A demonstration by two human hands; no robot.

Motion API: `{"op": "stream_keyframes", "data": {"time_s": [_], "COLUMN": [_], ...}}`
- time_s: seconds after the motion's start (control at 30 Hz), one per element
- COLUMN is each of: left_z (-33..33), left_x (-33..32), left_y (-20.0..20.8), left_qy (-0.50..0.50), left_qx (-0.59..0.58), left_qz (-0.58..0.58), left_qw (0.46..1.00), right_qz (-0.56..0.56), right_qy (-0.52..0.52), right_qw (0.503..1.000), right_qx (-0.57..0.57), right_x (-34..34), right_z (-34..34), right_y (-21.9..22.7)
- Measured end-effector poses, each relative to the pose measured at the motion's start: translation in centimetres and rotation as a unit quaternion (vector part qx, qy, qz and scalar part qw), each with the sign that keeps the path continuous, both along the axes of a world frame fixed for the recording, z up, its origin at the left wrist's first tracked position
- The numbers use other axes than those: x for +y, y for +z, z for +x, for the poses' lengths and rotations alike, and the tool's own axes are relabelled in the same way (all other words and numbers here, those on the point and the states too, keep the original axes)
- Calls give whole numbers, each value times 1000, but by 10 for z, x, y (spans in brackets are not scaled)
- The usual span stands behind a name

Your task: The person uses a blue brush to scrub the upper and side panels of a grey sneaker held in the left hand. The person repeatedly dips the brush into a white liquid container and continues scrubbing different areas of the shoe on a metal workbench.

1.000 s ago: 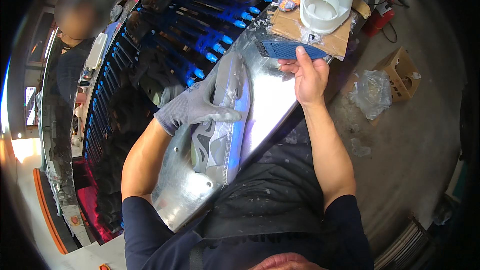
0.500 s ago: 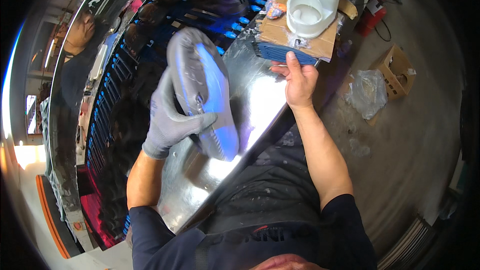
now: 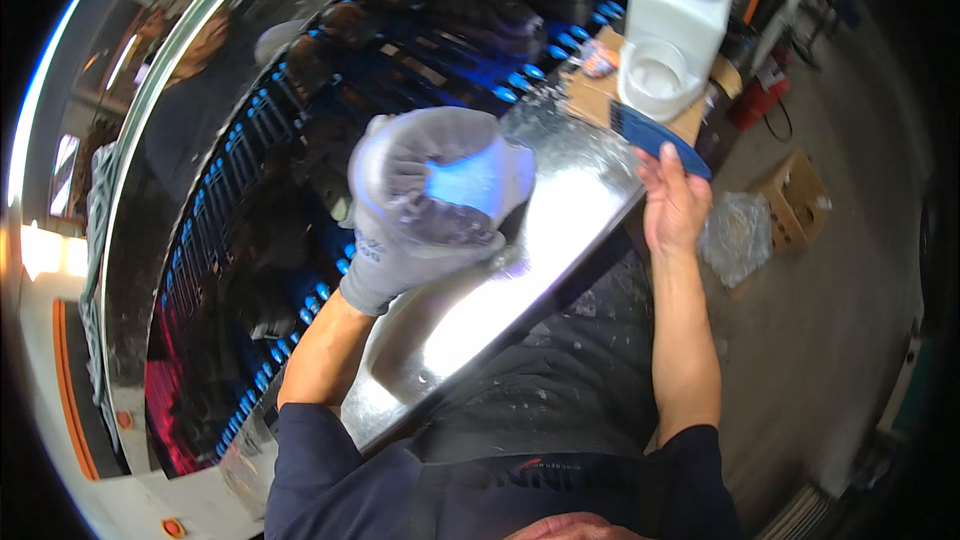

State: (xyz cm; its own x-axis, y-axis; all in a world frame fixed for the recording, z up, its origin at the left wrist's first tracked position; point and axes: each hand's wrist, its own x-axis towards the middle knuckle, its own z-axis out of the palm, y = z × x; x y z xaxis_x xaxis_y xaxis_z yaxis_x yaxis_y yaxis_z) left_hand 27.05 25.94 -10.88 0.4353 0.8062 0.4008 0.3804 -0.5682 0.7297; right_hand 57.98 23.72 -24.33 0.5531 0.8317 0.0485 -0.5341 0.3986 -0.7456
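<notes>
Head view: the left hand [image 3: 395, 255], gloved in gray, is wrapped around a gray shoe [image 3: 430, 165], holding it up over the shiny metal table [image 3: 585, 185]. Half a second ago the shoe stretched lengthwise before the camera; now it is turned more end-on, blue light on it, its outline partly blurred. The bare right hand [image 3: 678, 202] pinches a blue brush [image 3: 660, 138], which has tilted since then and overlaps the cardboard [image 3: 590, 98] beneath the white container [image 3: 675, 25].
</notes>
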Motion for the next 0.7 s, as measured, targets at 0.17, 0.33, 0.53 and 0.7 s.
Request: {"op": "stream_keyframes", "data": {"time_s": [0.17, 0.33, 0.53, 0.7], "left_z": [-16, -28, -18, -14], "left_x": [10, 6, 22, 25], "left_y": [21, -9, -12, -3], "left_qy": [-40, -105, -155, -87], "left_qx": [70, -48, -121, -71], "left_qz": [126, -13, -24, -119], "left_qw": [989, 993, 980, 987], "right_qz": [-6, -21, -88, -181], "right_qy": [33, 31, -69, -76], "right_qw": [999, 994, 951, 853], "right_qx": [-22, -99, -289, -484], "right_x": [0, -4, 14, 49], "right_z": [9, 30, 74, 87], "right_y": [18, 47, 97, 117]}}
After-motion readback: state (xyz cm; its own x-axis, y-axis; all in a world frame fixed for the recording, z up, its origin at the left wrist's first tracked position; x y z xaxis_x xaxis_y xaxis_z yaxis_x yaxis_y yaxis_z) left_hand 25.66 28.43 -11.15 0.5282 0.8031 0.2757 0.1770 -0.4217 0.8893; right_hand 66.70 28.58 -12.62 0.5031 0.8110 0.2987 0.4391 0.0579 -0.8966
